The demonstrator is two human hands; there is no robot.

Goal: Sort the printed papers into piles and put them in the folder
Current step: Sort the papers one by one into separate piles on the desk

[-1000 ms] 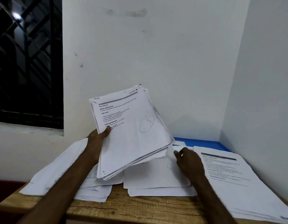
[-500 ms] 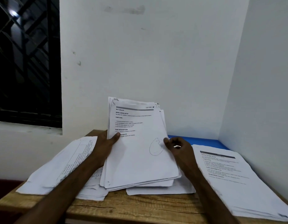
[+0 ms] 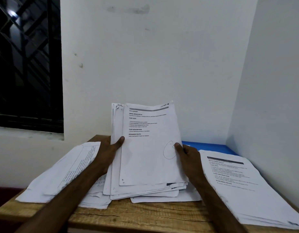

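Observation:
A thick stack of printed papers (image 3: 148, 153) stands tilted up at the middle of the wooden table (image 3: 145, 217), its lower edge resting on loose sheets. My left hand (image 3: 108, 153) grips its left edge, thumb on the top page. My right hand (image 3: 187, 157) grips its right edge, thumb beside a pen circle on that page. A second pile of papers (image 3: 242, 187) lies flat at the right. A third pile of papers (image 3: 61, 174) slopes over the table's left edge. Behind the right pile shows a strip of the blue folder (image 3: 211, 146).
White walls close in behind and at the right, forming a corner. A dark barred window (image 3: 26, 64) sits at the upper left. More loose sheets (image 3: 164, 198) lie under the held stack. Bare wood runs along the table's front edge.
The held stack swung from a leftward tilt to upright and came down in the middle. My right hand left the sheets on the table and took the stack's right edge.

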